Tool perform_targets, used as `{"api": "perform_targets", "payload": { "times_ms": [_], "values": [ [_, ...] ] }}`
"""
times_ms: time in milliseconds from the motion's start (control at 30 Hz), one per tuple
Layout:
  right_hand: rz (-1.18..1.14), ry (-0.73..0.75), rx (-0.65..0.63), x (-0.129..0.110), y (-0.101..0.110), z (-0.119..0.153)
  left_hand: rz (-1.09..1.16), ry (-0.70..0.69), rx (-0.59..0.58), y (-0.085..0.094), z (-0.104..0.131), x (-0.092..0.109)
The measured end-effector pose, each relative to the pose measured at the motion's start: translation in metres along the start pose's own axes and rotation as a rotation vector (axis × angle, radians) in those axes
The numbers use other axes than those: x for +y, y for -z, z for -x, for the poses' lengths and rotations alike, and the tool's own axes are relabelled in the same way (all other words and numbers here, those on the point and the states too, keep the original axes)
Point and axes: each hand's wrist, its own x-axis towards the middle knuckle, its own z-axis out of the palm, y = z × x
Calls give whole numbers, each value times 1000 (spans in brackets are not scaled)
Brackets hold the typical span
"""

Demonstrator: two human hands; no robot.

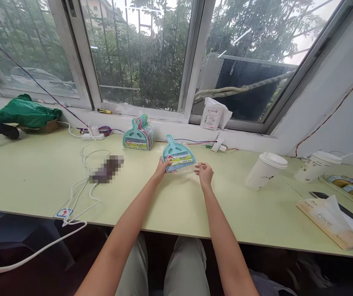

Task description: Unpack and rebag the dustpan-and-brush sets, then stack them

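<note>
A teal mini dustpan and brush set (179, 158) in clear plastic wrap, with a yellow printed label, is held tilted above the table, handle up. My left hand (161, 169) grips its lower left edge, thumb on the front. Just off its lower right corner, my right hand (205, 172) has curled fingers brought together. Clear film shows near those fingertips, but whether they pinch it is too small to make out. Behind and to the left, several similar wrapped dustpan sets (137, 137) stand in a row against the windowsill wall.
White cables and a power strip (93, 135) lie on the left of the pale yellow table (40, 176); a pixelated object (107, 168) lies nearby. To the right are two paper cups (265, 170), a tissue pack (327, 222), a phone and a food tray.
</note>
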Motion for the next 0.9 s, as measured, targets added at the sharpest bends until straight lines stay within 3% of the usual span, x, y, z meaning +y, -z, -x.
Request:
{"api": "perform_targets", "payload": {
  "times_ms": [100, 167, 233, 333, 533, 733, 833, 900],
  "values": [
    [265, 364, -7, -3, 6, 2, 66, 2, 20, 14, -6, 1],
    [358, 553, -154, -4, 6, 4, 114, 8, -3, 22, -9, 1],
    [360, 636, -280, -4, 2, 4, 138, 26, -23, 29, -11, 0],
    [274, 631, -312, 1, -4, 1, 80, 114, -75, 36, -14, -2],
    [296, 541, -193, 16, -4, -7, -122, 283, -176, 39, -12, -3],
    [522, 466, -134, 27, -4, -8, -289, 240, -415, 37, -3, 1],
    [431, 427, -76, 32, -7, -10, -348, 199, -426, 36, 0, 2],
    [292, 307, -95, 37, -10, -14, -388, 194, -424, 34, 2, 3]
  ]
}}
